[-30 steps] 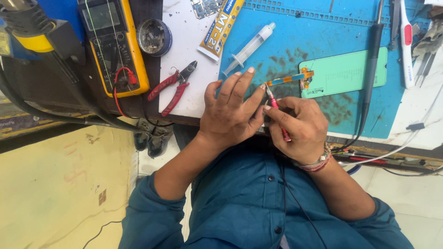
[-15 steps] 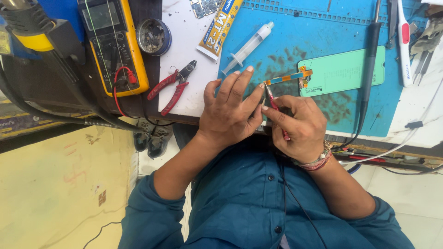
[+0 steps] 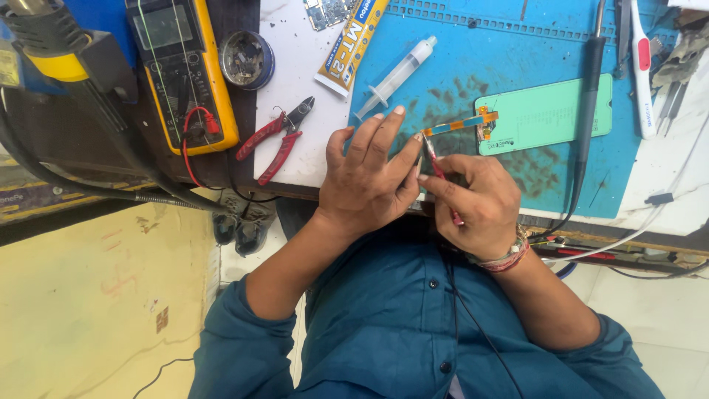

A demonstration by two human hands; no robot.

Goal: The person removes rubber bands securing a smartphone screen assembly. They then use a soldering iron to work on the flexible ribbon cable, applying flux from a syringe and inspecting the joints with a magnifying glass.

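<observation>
My left hand [image 3: 365, 177] rests at the near edge of the blue work mat [image 3: 517, 59], its fingers spread and its thumb and forefinger pinching the end of a thin orange and blue flex cable [image 3: 458, 124]. My right hand [image 3: 476, 203] grips a slim red-handled tool [image 3: 441, 177], and the tool's tip touches the cable end beside my left fingertips. The cable runs right to a flat green phone panel [image 3: 550, 112] lying on the mat.
A clear syringe [image 3: 399, 75], a glue tube [image 3: 353, 44], red-handled cutters [image 3: 277, 137], a round tin [image 3: 246, 59], a yellow multimeter [image 3: 185, 70], a soldering iron [image 3: 588, 111] and tweezers [image 3: 676, 96] lie around. Shoes [image 3: 244, 225] stand on the floor below.
Both hands stay together at the cable end. The red tool's tip has shifted slightly against my left fingers.
</observation>
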